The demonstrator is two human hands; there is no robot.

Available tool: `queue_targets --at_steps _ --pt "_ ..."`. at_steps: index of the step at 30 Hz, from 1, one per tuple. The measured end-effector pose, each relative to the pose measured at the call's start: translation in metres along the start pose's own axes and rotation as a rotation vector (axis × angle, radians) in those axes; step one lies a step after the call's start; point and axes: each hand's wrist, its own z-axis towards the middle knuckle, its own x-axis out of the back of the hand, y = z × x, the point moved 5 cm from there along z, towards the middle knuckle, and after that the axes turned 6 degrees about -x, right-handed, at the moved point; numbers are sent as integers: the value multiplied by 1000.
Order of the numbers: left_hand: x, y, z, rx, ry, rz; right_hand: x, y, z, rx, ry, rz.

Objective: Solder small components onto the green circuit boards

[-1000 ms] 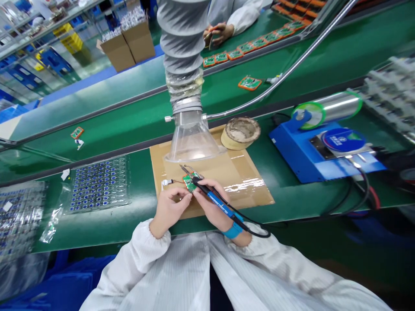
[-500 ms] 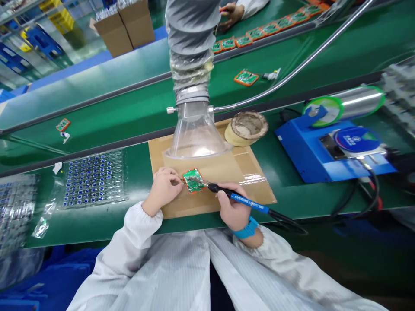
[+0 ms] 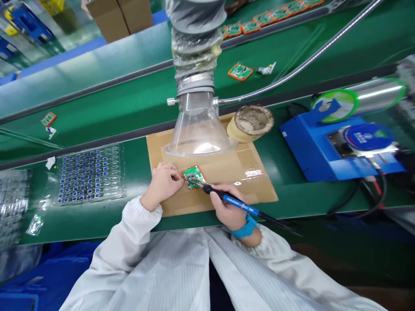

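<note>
A green circuit board (image 3: 195,173) with an orange rim lies on a sheet of cardboard (image 3: 220,168). My right hand (image 3: 229,206) is closed around a blue and black soldering iron (image 3: 241,203), whose tip reaches over the board's lower part. At the board's left edge, my left hand (image 3: 166,181) has its thumb and forefinger pinched together. Whatever lies between those fingertips is too small to make out. Right above the board hangs the clear funnel (image 3: 201,129) of a fume extraction hose.
A round, crusted pot (image 3: 251,123) stands at the cardboard's back right corner. On the right is a blue solder feeder (image 3: 340,147) with cables. A clear tray of small blue parts (image 3: 89,175) lies left. Behind runs a green belt with more boards (image 3: 240,71).
The iron's tip and my right hand have shifted slightly left and down over the board. My left hand keeps its pinch. The head view has moved a little; boards on the belt appear further left.
</note>
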Motion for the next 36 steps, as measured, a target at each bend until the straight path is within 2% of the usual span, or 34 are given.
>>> queue_targets --at_steps 11,19,36 --pt "1 1 2 7 -13 18 -2 -5 -1 58 -11 -40" --pt "0 -1 2 1 -16 12 -1 0 -1 25 -15 -22" --pt "1 0 3 1 -22 13 -3 0 -4 50 -33 -21"
